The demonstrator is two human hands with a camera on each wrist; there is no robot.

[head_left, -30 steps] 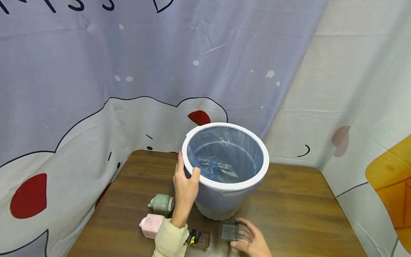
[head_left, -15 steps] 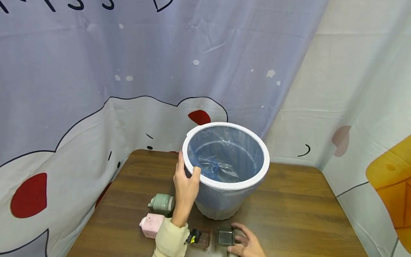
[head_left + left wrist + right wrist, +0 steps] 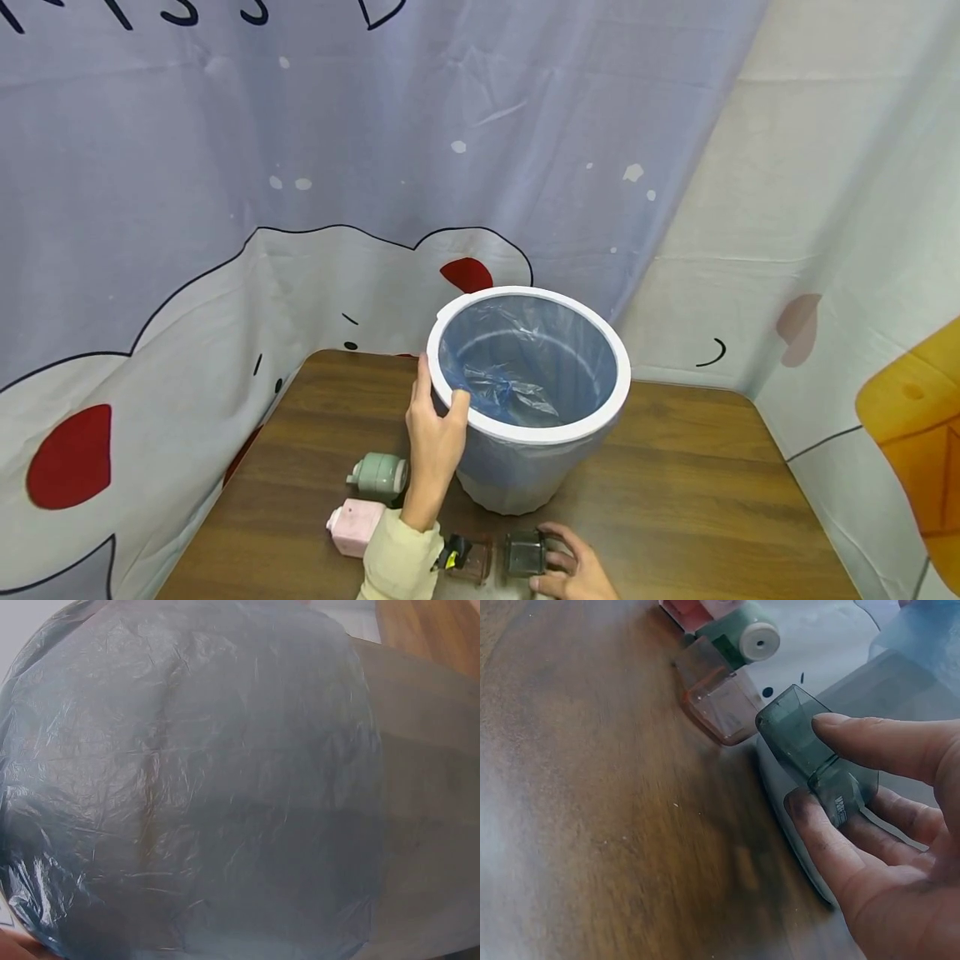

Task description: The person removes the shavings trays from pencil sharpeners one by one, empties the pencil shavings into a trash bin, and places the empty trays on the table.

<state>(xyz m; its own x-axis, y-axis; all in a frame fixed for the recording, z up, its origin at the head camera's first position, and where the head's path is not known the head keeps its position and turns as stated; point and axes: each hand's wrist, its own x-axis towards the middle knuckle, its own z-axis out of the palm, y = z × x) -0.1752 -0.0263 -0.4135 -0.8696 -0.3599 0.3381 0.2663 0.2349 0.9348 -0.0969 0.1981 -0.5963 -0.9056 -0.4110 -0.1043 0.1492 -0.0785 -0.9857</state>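
Observation:
My left hand (image 3: 437, 437) grips the left side of a trash bin's white rim (image 3: 528, 435), thumb over the rim. A bluish plastic liner (image 3: 225, 750) covers the bin's upper outside and lines its inside. With thumb and fingers, my right hand (image 3: 576, 568) holds a small translucent dark-green plastic box (image 3: 795, 727) in front of the bin. White lettering shows on one side of the box. Whether it touches the table I cannot tell. Just left of it lies a translucent brown box (image 3: 477, 562), partly behind my left wrist.
A green rounded container (image 3: 377, 475) and a pink squarish one (image 3: 354, 527) lie on their sides left of my left forearm. The bin stands on a wooden table (image 3: 697, 492). A printed cloth (image 3: 360, 158) hangs behind and along both sides.
My right hand has moved slightly left and down with the dark-green box, bringing it nearer the brown box. The left hand and the bin have stayed in place.

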